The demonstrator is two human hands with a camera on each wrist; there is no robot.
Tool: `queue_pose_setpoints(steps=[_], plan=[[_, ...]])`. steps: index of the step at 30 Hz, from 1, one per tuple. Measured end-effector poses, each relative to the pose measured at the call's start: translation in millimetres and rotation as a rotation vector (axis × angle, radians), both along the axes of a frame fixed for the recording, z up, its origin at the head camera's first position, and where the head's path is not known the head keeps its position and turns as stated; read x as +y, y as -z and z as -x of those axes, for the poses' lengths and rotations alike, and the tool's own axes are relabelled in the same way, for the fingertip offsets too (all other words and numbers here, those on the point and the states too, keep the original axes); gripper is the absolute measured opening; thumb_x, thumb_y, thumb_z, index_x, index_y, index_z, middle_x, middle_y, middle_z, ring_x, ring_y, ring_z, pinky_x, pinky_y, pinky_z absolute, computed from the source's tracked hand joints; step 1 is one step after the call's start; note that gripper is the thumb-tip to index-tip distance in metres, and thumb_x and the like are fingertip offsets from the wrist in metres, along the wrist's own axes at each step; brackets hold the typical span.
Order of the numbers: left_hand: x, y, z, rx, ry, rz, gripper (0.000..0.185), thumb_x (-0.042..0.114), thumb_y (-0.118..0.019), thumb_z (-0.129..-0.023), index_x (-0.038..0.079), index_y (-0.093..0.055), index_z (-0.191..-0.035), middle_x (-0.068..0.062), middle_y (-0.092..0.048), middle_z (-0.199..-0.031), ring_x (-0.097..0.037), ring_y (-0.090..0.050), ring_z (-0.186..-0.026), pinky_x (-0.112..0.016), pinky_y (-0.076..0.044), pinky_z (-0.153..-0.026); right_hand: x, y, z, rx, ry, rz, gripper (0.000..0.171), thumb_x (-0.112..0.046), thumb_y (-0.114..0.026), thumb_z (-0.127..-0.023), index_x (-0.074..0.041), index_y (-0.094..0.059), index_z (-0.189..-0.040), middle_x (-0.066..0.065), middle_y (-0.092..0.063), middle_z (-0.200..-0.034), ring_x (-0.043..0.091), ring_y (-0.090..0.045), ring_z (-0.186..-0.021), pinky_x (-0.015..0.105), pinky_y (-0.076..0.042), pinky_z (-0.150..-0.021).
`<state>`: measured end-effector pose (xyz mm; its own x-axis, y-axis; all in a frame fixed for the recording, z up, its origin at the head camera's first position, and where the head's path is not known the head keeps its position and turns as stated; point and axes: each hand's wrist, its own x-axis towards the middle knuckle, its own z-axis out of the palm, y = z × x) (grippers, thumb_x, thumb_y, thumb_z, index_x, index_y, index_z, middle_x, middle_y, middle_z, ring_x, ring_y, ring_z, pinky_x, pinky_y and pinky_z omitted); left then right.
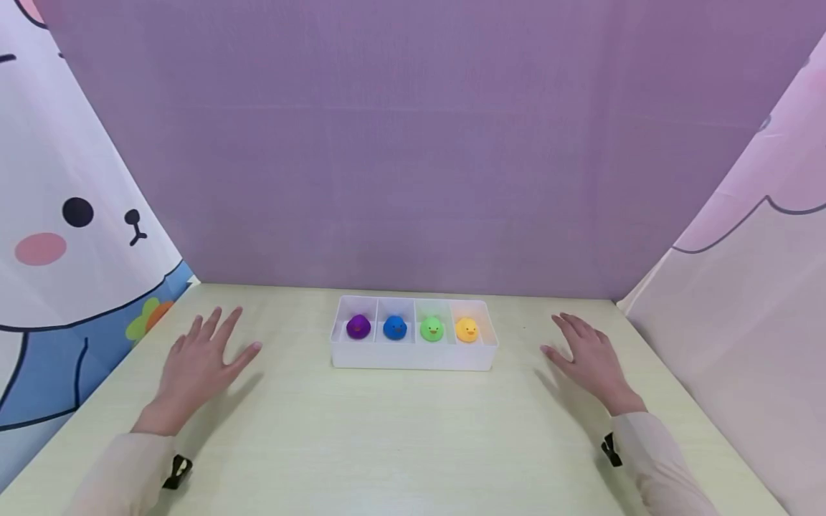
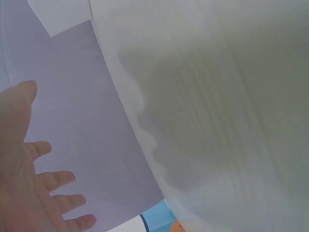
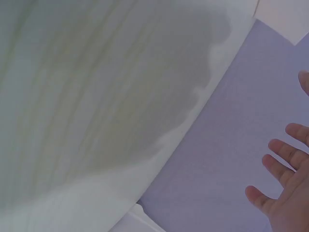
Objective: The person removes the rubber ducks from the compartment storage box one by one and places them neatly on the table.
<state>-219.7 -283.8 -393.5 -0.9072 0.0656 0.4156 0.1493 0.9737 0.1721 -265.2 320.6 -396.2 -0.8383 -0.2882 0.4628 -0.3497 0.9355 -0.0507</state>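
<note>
Both hands, left hand (image 1: 196,362) and right hand (image 1: 590,358), lie spread, empty; white tray (image 1: 413,356) (four coloured ducks) between.

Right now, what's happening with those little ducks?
Nobody is touching them. A person's left hand and right hand are spread open above the pale table, one on each side of a white tray. Each of its four compartments holds one duck: purple duck, blue duck, green duck, yellow duck.

Bright, even light, soft shadows under both hands; wrist views hazy, washed out, edges curved
</note>
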Motion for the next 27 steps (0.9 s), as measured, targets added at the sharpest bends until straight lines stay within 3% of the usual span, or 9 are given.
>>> queue_pose_setpoints(steps=[11, 27], plan=[[13, 2.9, 4.7, 0.027, 0.028, -0.013, 0.073, 0.051, -0.056, -0.084, 0.012, -0.033, -0.14, -0.028, -0.038, -0.137, -0.052, -0.035, -0.119, -0.07, -0.032, -0.087, -13, 2.4, 5.0, -0.018, -0.053, 0.03, 0.057, -0.035, -0.062, -0.085, -0.003, -0.045, -0.13, 0.019, -0.05, -0.128, 0.038, -0.046, -0.117, 0.058, -0.037, -0.09], [40, 8.9, 15.2, 0.094, 0.132, -0.033, 0.063, 0.044, -0.062, -0.082, 0.007, -0.046, -0.131, -0.022, -0.051, -0.127, -0.044, -0.049, -0.11, -0.062, -0.04, -0.081, -35, 2.0, 15.7, -0.015, -0.144, 0.075, 0.049, -0.026, -0.065, -0.084, -0.003, -0.051, -0.124, 0.018, -0.057, -0.121, 0.037, -0.052, -0.111, 0.056, -0.042, -0.085]])
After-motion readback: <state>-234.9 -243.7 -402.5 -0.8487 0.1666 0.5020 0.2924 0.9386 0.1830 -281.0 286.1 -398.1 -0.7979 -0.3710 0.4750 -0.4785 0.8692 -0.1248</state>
